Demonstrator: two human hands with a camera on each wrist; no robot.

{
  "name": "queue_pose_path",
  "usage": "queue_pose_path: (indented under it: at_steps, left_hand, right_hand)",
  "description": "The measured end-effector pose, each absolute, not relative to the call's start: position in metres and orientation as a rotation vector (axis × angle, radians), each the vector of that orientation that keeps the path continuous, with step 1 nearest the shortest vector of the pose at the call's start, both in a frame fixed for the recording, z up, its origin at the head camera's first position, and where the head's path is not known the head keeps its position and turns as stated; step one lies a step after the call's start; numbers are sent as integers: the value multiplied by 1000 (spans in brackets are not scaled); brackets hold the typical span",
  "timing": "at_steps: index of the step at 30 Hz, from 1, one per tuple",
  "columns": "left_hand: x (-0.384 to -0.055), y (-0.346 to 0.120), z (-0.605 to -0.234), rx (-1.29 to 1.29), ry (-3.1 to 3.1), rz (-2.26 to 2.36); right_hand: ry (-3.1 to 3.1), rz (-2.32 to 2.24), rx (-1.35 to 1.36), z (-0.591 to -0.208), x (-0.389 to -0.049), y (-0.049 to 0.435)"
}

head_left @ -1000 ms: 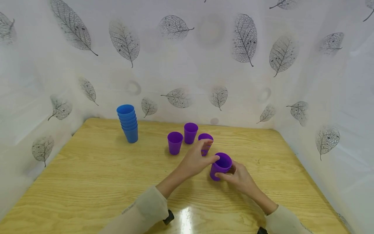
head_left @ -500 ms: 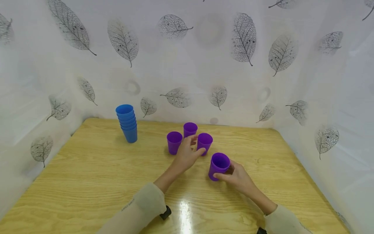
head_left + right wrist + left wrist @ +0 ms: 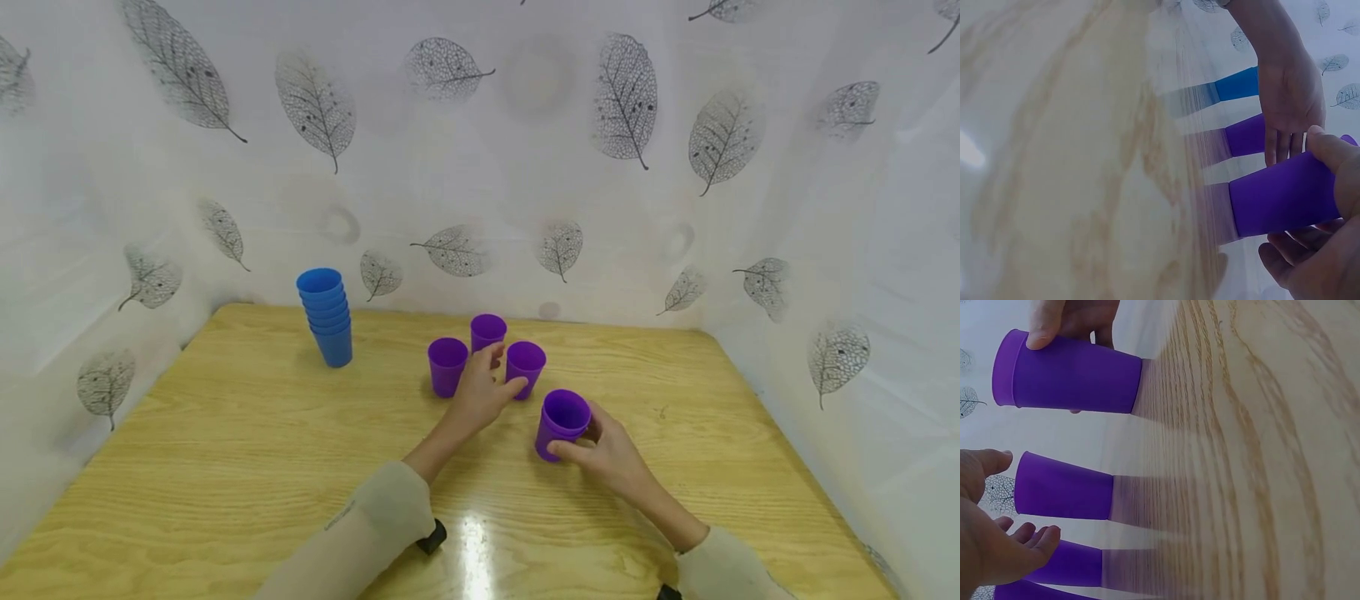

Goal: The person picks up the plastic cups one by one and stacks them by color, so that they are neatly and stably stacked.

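My right hand [image 3: 617,460] grips a purple plastic cup with a second one nested inside, its double rim showing; this pair of cups [image 3: 552,437] stands upright at the right of the group. The thumb lies across the near side and the fingers go round the far side. My left hand [image 3: 476,396] is held near a single purple cup [image 3: 528,363], thumb and fingers spread apart around it. In the left wrist view, gaps show between the left fingers and that cup [image 3: 1063,487]. Two more purple cups stand behind and left of the left hand, one [image 3: 447,375] nearer, one [image 3: 487,326] farther.
A tall stack of blue cups [image 3: 330,333] stands at the back left of the wooden table [image 3: 247,467]. A white curtain [image 3: 517,167] with leaf prints hangs close behind the table's back edge and along both sides.
My left hand has moved left, away from the rim of the nested cups, to the single purple cup beside them. My right hand keeps holding the nested cups in nearly the same spot.
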State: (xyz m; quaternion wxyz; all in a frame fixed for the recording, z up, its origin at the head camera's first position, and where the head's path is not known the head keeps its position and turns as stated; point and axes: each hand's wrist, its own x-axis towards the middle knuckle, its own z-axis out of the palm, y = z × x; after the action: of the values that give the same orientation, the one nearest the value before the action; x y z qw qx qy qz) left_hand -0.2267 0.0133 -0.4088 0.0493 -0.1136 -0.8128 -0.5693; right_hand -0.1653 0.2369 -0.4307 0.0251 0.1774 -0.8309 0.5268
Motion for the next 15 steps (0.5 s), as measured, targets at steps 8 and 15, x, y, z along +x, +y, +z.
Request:
queue_pose_path:
  at_steps: [8,15]
  left_hand:
    - [-234,18,-411,-338,-2495,-1714]
    - [-240,25,-417,-321,-2483,-1750]
  right_hand:
    - [-2521,1644,585,-433,-166,238]
    - [-2526,1643,593,-434,-168,239]
